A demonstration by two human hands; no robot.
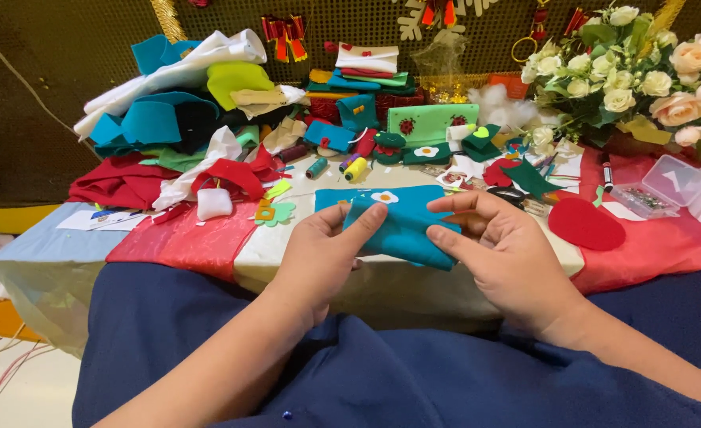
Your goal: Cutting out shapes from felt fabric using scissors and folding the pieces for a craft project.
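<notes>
Both forearms reach forward side by side. The left hand (319, 254) pinches with thumb extended. The right hand (501, 250) curls its fingers inward, palm tilted.

low table (41, 261) (cloth-covered) bears felt scraps (168, 119), thread spools (336, 167), red heart (586, 224).

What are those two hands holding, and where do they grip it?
Both hold a folded piece of teal felt. The left hand pinches its left edge, with the thumb on top; the right hand grips its right edge with the fingertips.
</notes>
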